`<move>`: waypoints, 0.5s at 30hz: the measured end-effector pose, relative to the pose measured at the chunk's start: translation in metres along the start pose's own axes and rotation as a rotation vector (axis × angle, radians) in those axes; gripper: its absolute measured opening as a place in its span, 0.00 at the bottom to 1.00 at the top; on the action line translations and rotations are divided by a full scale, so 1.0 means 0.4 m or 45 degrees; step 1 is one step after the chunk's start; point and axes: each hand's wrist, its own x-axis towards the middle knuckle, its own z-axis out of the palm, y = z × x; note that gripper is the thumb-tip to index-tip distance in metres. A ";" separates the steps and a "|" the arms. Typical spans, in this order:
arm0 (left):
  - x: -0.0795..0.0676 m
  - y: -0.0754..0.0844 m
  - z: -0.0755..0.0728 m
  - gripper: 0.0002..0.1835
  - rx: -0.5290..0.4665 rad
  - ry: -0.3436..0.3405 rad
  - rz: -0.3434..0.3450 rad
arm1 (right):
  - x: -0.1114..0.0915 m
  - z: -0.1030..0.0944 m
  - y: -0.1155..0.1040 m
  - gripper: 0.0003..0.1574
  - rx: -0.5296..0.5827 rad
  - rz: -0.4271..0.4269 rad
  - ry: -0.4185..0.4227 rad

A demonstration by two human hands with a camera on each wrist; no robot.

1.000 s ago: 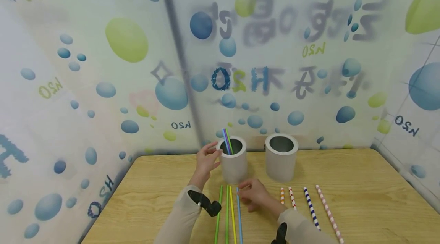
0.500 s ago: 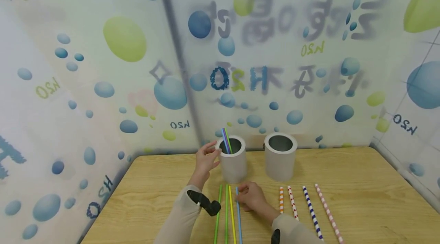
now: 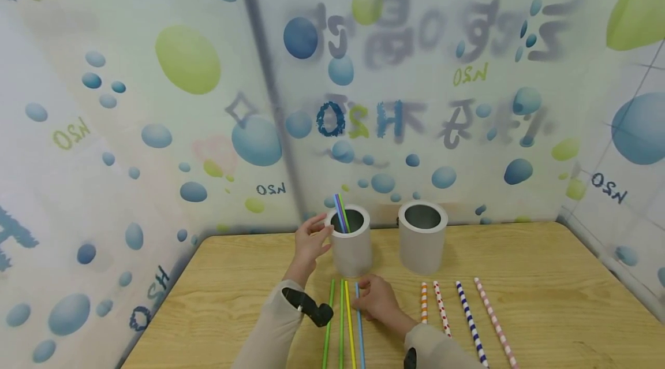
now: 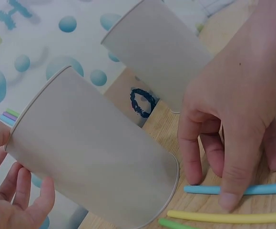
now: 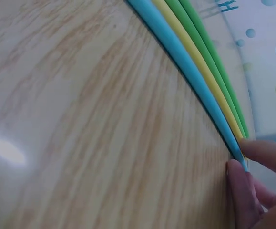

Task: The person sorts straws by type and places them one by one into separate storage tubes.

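My left hand (image 3: 309,245) holds the rim and side of the left white cup (image 3: 352,256). Several plain-coloured straws (image 3: 341,213) lean inside that cup, their tops above the rim. On the table in front, my right hand (image 3: 379,298) pinches the far end of a light blue straw (image 3: 360,334) between thumb and fingers. In the left wrist view the blue straw (image 4: 271,189) lies along the tabletop under the thumb. Beside it are a yellow straw (image 3: 350,323) and two green straws, the nearer one (image 3: 342,328) close to the yellow.
A second white cup (image 3: 422,250) stands upright to the right, with no straws showing above its rim. Patterned straws lie on the table's right: orange-striped (image 3: 423,302), red-dotted (image 3: 441,308), blue-striped (image 3: 471,323) and pink-striped (image 3: 496,323). A printed wall (image 3: 384,149) rises behind the table.
My right hand has moved slightly left and down onto the blue straw's end, its fingers closing around it. My left hand stays at the left cup.
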 end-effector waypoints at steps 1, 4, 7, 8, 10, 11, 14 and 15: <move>0.000 0.000 0.000 0.20 0.001 -0.002 -0.002 | 0.000 0.001 0.000 0.23 -0.010 0.000 0.003; 0.000 -0.001 0.001 0.20 0.001 -0.006 -0.004 | 0.000 0.001 -0.003 0.23 -0.035 0.016 0.008; -0.001 0.001 0.002 0.19 0.000 -0.003 0.000 | 0.001 0.001 -0.006 0.23 -0.047 0.034 0.007; -0.002 0.002 0.002 0.19 -0.001 0.000 0.002 | 0.001 0.002 -0.007 0.23 -0.048 0.040 0.005; -0.004 0.005 0.002 0.19 -0.002 0.005 0.005 | 0.002 0.002 -0.009 0.23 -0.053 0.046 0.004; -0.005 0.006 0.002 0.19 -0.002 0.007 0.006 | 0.001 0.002 -0.010 0.23 -0.055 0.047 0.005; -0.009 0.009 0.002 0.19 0.000 0.009 0.008 | 0.000 0.003 -0.011 0.22 -0.069 0.032 0.010; -0.010 0.010 0.002 0.19 -0.001 0.009 0.008 | -0.001 0.003 -0.012 0.22 -0.073 0.028 0.011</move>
